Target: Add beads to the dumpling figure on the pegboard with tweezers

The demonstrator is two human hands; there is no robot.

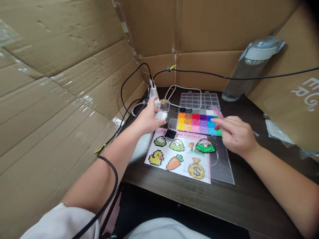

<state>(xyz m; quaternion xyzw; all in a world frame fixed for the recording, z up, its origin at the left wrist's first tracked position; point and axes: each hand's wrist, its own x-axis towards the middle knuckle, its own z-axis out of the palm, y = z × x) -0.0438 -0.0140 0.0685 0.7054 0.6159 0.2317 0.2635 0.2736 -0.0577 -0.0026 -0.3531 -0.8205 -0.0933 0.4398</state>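
Note:
My left hand (147, 120) reaches forward over the dark table and grips a small clear container of white beads (161, 115). My right hand (234, 133) hovers at the right end of the bead tray (198, 122), whose compartments hold many colours, and pinches pink tweezers (216, 112) that point toward the tray. Below the tray lies a pattern sheet (178, 153) with a duck, carrot and money bag. A finished green and white bead piece (205, 146) sits on the clear pegboard (221, 161). A small tub of black beads (170, 134) stands on the sheet's top edge.
The tray's clear lid (199, 99) lies behind it. A water bottle (246, 68) stands at the back right. A white power adapter (154, 94) and black cables sit at the back left. Cardboard walls (62, 83) enclose the dark table (199, 199) on three sides.

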